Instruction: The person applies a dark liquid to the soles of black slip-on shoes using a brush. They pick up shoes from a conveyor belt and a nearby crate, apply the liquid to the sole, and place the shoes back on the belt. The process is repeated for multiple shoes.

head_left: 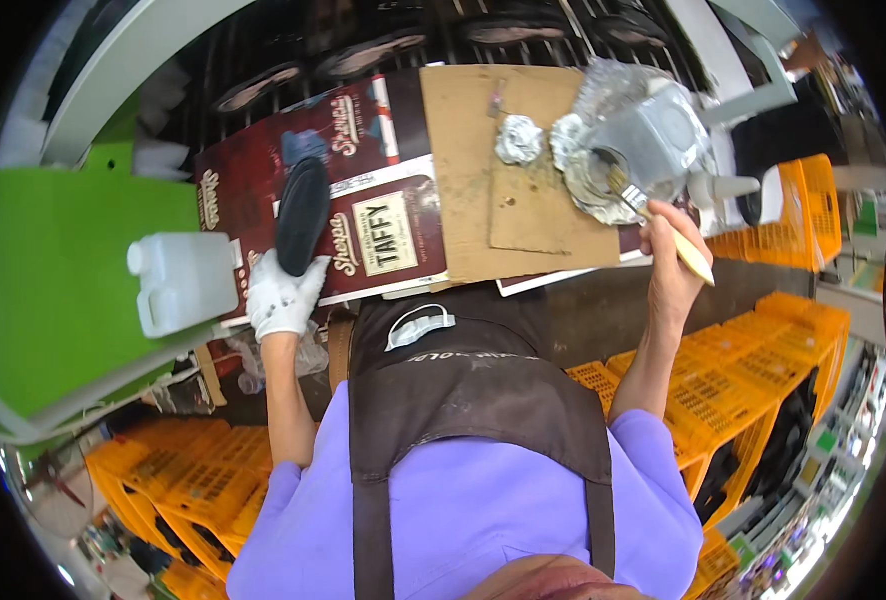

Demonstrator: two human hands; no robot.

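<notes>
My left hand [285,294], in a white glove, grips the lower end of a black shoe sole [303,212]. The sole stands up from my fingers over a dark red printed cardboard sheet [248,160]. Bare, my right hand [673,250] is closed round the pale handle of a paintbrush [691,258]. Its bristles are at the mouth of a foil-wrapped pot [585,180]; how deep they reach I cannot tell. Against the pot leans a translucent plastic container [658,135]. A crumpled foil ball [519,139] lies on the brown cardboard [463,195].
To the left, a white plastic jug [191,283] stands by a green surface [53,270]. A small white bottle [718,188] lies right of the pot. Several black shoe parts [373,55] rest on a rack at the back. Orange crates [753,345] stand on both sides.
</notes>
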